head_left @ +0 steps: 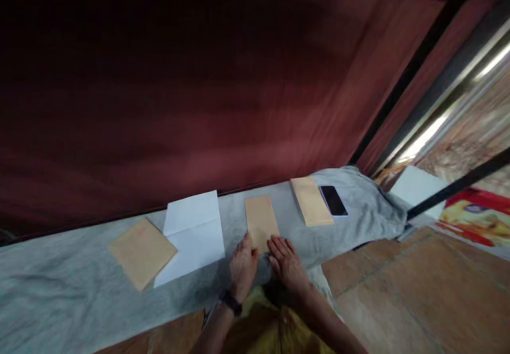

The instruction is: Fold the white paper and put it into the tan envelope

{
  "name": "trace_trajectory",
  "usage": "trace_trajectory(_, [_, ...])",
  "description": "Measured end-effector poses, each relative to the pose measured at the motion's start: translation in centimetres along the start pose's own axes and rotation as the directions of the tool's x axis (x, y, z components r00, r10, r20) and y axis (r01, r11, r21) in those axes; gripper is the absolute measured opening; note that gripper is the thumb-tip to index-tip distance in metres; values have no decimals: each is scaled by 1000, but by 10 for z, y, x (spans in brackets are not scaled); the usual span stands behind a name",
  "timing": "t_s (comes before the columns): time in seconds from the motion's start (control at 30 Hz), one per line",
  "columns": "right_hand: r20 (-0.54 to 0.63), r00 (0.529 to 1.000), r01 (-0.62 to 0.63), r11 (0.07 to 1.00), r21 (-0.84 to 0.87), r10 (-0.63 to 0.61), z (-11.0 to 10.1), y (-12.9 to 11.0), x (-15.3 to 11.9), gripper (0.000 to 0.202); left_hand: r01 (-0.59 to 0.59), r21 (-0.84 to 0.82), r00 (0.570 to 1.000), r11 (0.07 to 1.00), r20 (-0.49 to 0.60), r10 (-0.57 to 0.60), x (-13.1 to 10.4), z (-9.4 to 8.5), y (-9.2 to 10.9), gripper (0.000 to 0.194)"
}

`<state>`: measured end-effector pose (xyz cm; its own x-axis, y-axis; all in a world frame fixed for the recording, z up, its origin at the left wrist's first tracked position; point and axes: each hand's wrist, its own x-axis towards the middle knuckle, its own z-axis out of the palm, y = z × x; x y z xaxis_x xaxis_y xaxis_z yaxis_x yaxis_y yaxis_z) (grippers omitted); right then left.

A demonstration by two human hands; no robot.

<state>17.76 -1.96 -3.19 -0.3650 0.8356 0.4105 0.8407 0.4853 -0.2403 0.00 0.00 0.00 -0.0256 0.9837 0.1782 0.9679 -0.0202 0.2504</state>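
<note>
Step in hand looks like steadying or pressing the near edge of a tan, rectangular, paper-like piece (pixel 261 217), lower centre of frame on grey cloth (pixel 59 274). Left hand (pixel 243 266) sits at its near-left corner, fingers curled; can't tell if pinching. Right hand (pixel 287 264) at near-right corner, fingers extended, fairly flat, not gripping. Next move probably calls for even, light pressure from both hands. Piece looks flat, matte, unmarked; near edge partly hidden.
</note>
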Motion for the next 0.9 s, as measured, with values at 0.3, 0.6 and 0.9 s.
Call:
trace_trajectory(0.3, [0, 999, -43, 999, 25, 43, -1, -1, 0, 44, -472, -23, 878, 881, 73, 472, 51, 38, 14, 51])
trace_trajectory(0.6, [22, 998, -60, 998, 25, 60, -6, -2, 4, 51, -506, 15, 860, 862, 88, 503, 131, 66, 34, 57])
trace_trajectory(0.9, [40, 997, -74, 997, 25, 73, -6, -2, 3, 51, -472, 12, 877, 881, 101, 469, 135, 60, 34, 58])
